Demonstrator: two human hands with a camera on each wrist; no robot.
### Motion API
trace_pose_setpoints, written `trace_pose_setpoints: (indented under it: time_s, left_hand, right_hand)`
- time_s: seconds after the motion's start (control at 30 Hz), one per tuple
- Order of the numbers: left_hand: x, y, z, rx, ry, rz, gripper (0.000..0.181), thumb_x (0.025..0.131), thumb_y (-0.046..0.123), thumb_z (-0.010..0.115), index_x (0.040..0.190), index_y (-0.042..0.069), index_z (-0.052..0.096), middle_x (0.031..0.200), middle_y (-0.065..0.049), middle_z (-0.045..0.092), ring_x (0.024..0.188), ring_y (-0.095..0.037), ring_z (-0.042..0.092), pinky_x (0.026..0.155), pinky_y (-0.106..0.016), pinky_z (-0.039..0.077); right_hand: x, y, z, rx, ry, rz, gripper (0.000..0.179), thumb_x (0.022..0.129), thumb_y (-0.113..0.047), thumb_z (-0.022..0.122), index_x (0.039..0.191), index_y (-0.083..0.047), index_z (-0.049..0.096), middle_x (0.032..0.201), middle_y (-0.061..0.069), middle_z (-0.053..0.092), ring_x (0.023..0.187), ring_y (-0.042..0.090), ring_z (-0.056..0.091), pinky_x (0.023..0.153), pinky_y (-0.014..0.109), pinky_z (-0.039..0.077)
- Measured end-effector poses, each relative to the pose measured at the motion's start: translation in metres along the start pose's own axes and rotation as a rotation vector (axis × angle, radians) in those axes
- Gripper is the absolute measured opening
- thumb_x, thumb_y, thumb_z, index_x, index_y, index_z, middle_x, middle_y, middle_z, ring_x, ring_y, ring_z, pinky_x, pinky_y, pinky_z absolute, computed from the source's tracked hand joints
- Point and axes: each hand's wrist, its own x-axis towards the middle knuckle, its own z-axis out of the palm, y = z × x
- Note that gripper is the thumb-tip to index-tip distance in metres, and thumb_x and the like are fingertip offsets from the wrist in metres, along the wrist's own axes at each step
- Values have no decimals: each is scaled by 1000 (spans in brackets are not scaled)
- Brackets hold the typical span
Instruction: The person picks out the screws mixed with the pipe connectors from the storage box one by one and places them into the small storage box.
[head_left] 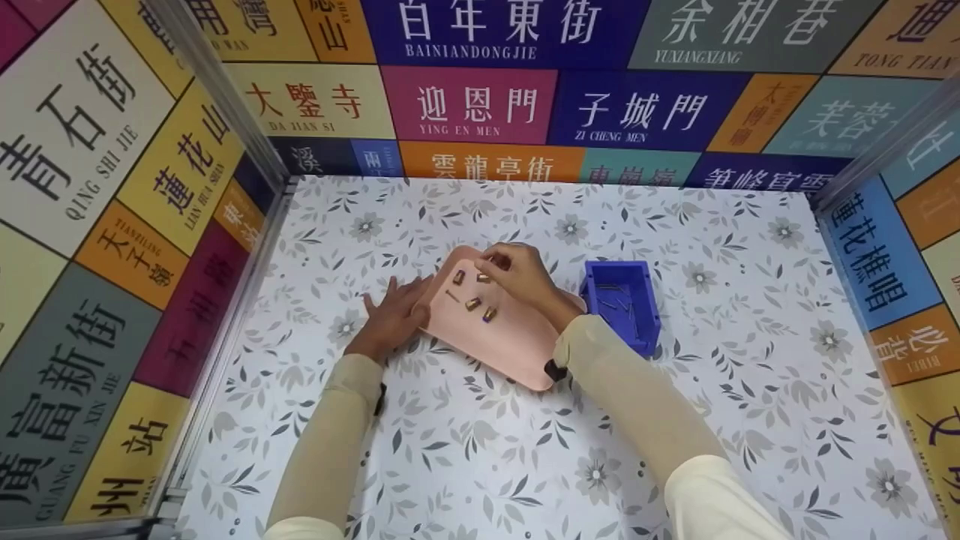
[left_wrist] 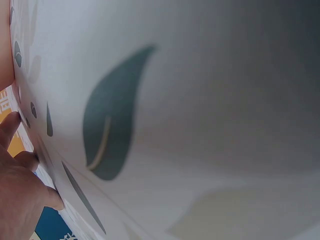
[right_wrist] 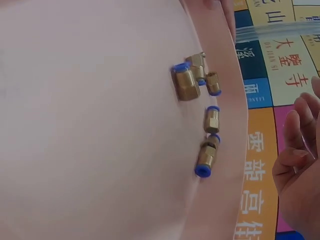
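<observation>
A pink tray (head_left: 510,330) lies aslant on the table, bearing several brass fittings (right_wrist: 206,157) with blue collars. A thin nail-like piece (head_left: 453,296) is beside them. My left hand (head_left: 394,311) rests with spread fingers at the tray's left edge, its thumb side against the rim; some of its fingers (left_wrist: 15,160) show in the left wrist view. Over the tray's far end is my right hand (head_left: 521,274), fingers bent and thumb and forefinger close together, right above one fitting. I cannot tell whether something small is between those fingertips.
Right of the tray stands a blue open-topped box (head_left: 651,300) with several thin nail-like pieces (head_left: 619,304) inside. My right forearm passes close by its near left side. Panels with printed signs (head_left: 480,105) wall the floral-patterned table (head_left: 600,465) at the back and both sides.
</observation>
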Motion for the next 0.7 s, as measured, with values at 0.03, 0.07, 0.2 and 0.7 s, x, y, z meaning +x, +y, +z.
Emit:
trace_pose_setpoints:
  time_s: [0.03, 0.07, 0.2, 0.7]
  left_hand:
    - [0, 0, 0, 1, -3, -2, 54, 103, 63, 24, 157, 58, 18, 170, 9, 23, 160, -34, -9, 116, -72, -20]
    - [1, 0, 0, 4, -5, -5, 54, 103, 64, 23, 157, 58, 18, 170, 9, 23, 160, -34, -9, 116, -72, -20]
    - [1, 1, -1, 20, -14, -9, 56, 103, 66, 21, 158, 56, 18, 171, 8, 23, 160, -35, -9, 115, -73, -19]
    - [0, 1, -2, 38, -6, 26, 57, 104, 64, 21, 160, 52, 18, 171, 5, 22, 160, -37, -7, 113, -77, -17]
  right_hand:
    - [1, 0, 3, -6, -10, -4, 18, 96, -20, 72, 102, -5, 79, 80, 3, 71, 67, 14, 62, 60, 24, 50]
    - [1, 0, 5, -11, -17, -5, 18, 97, -21, 72, 103, -5, 79, 80, 2, 71, 68, 13, 61, 61, 25, 50]
    - [3, 2, 15, -48, -40, -8, 18, 97, -22, 72, 104, -7, 79, 81, 2, 71, 69, 12, 61, 63, 25, 49]
    - [7, 11, 45, -110, -183, 32, 13, 96, -28, 73, 99, -17, 78, 82, -2, 71, 67, 12, 66, 64, 28, 55]
